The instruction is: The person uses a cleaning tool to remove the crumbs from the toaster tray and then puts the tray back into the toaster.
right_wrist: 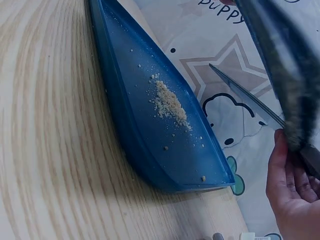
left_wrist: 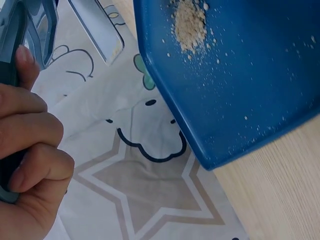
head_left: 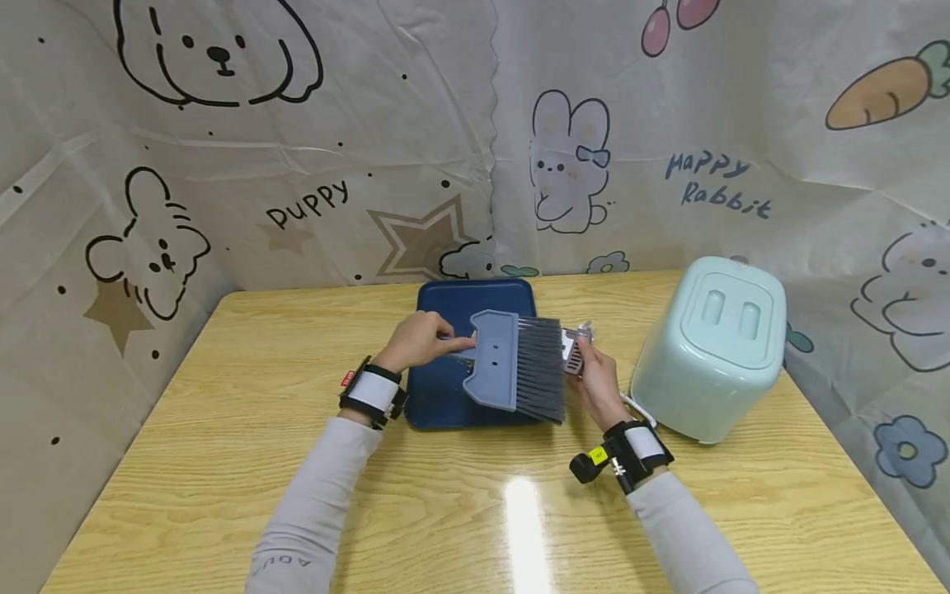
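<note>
My left hand (head_left: 417,340) grips the handle of a small brush, whose blue-grey head (head_left: 493,363) and dark bristles (head_left: 540,371) point right. On the other side, my right hand (head_left: 599,386) holds a thin metal tray (head_left: 572,351) by its end; the brush hides most of it in the head view. The tray shows as a slim, shiny plate (right_wrist: 245,95) in the right wrist view, tilted beside the bristles. Below both lies a dark blue pan (head_left: 438,412) on the table. Beige crumbs (right_wrist: 170,104) form a small pile in it, with loose bits scattered around.
Right of my right hand stands a mint-green boxy appliance (head_left: 712,355) with a white cord (head_left: 640,410) at its base. A printed curtain (head_left: 416,165) hangs along the table's back edge. The wooden table (head_left: 245,429) extends left and in front.
</note>
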